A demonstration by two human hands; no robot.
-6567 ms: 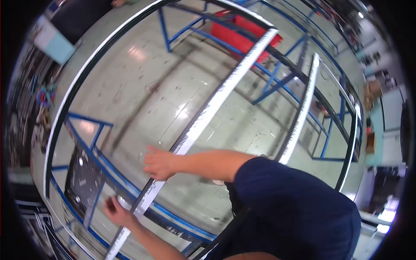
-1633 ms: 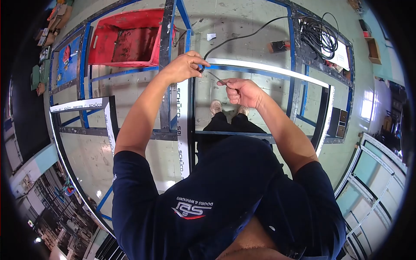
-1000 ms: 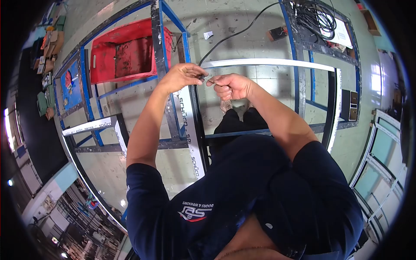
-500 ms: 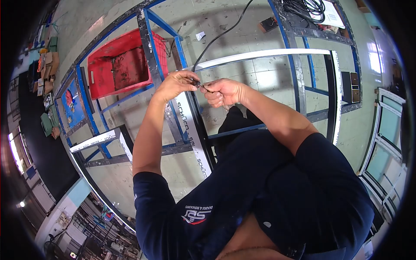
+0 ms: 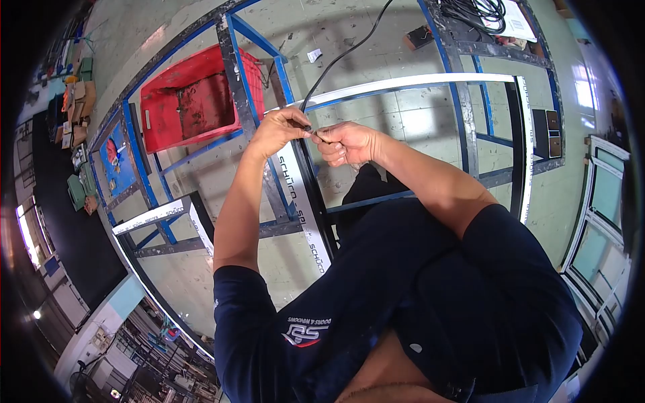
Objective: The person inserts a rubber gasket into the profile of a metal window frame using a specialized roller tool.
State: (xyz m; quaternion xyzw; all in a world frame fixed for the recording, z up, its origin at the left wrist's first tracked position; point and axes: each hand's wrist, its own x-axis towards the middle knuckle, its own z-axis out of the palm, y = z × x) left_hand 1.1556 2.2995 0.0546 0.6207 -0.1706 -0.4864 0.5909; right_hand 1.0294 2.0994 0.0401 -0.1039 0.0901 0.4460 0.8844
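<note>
Blue steel frame table point(image 5: 235, 60): carries a white-taped window frame point(image 5: 302, 215). Red crate point(image 5: 191, 101) on the floor beneath its far left corner. Left hand point(image 5: 282, 131): fingers pinched on the end of a black cable point(image 5: 336, 60) at the frame's corner. Right hand point(image 5: 346, 143): fingers clenched around a thin tool, touching the cable end.

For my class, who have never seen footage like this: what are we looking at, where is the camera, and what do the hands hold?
The camera sits on a person's head and looks down, so you see their own dark blue shirt and both arms. The fisheye lens bends straight lines. The left hand pinches the end of a black cable that runs away across the floor. The right hand, closed in a grip, meets it at that end; what it holds is too small to tell. Beneath lies a window frame on a blue metal stand, with a red crate below.
</note>
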